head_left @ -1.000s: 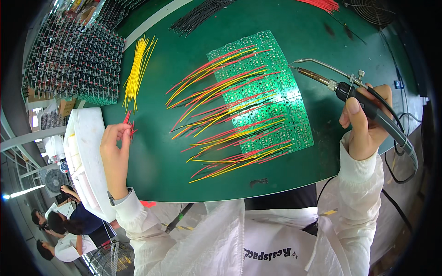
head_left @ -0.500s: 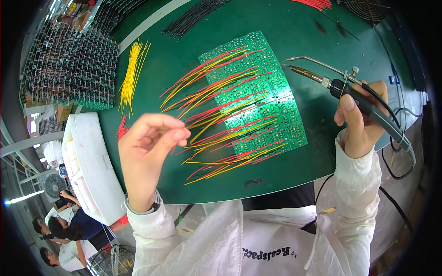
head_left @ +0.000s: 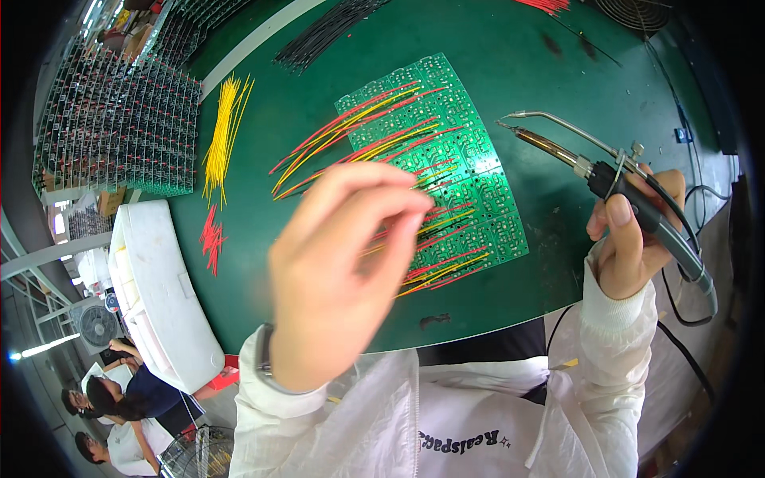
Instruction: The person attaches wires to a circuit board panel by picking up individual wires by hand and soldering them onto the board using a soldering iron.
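Observation:
My left hand (head_left: 343, 263) is raised over the lower left part of a green circuit board panel (head_left: 478, 151). Its thumb and forefinger are pinched together, and whatever they hold is too small or blurred to make out. Red, yellow and dark wires (head_left: 351, 127) stand in rows on the panel and trail off to its left; my hand hides several of them. In my right hand (head_left: 637, 231) is a soldering iron (head_left: 613, 179) with a thin metal feed tube alongside. Its tip points left and is just off the panel's right edge, touching nothing.
At the left of the green table (head_left: 550, 295) lie a yellow wire bundle (head_left: 226, 135) and short red wires (head_left: 212, 239). Black wires (head_left: 327, 36) are at the back. A white foam box (head_left: 159, 295) and stacked boards (head_left: 119, 119) stand left. People sit beyond, lower left.
My left hand has moved right, from beside the wire ends to over the panel, with its fingers still pinched. The soldering iron has shifted slightly right and down.

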Demonstrator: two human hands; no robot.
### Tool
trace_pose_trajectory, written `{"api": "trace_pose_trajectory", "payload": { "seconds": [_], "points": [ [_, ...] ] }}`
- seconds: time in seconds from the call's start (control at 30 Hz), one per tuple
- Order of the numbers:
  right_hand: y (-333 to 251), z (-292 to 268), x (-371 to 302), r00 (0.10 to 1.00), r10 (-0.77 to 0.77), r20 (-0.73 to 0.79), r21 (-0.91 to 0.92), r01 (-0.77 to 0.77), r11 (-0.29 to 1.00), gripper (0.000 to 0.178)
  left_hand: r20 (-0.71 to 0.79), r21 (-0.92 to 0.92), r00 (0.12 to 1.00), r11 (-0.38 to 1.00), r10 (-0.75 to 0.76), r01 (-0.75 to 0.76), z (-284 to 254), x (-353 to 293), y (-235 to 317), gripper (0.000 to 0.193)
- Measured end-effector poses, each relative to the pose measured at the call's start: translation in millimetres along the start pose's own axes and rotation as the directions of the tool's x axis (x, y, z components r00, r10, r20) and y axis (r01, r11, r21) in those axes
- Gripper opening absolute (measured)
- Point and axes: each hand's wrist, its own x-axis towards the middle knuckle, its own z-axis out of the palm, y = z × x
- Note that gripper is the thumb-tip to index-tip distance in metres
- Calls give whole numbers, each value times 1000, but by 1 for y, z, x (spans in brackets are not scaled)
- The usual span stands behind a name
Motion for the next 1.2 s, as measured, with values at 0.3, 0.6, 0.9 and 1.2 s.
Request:
{"api": "trace_pose_trajectory", "payload": {
  "seconds": [0.3,0.6,0.9,1.2],
  "points": [
    [1,-5,-17,999,-41,2,63,41,997,37,-67,322,909,871,411,-370,43,14,-29,21],
    [-2,-10,-20,999,48,19,-20,-48,999,41,-67,349,880,837,470,-421,52,13,-35,25],
    [-4,-7,-19,995,77,66,-10,-77,997,38,-53,308,887,852,459,-423,51,15,-39,24],
    [0,-4,-18,996,39,79,-23,-37,999,37,-76,296,890,863,449,-410,52,14,-41,24]
  ]
}}
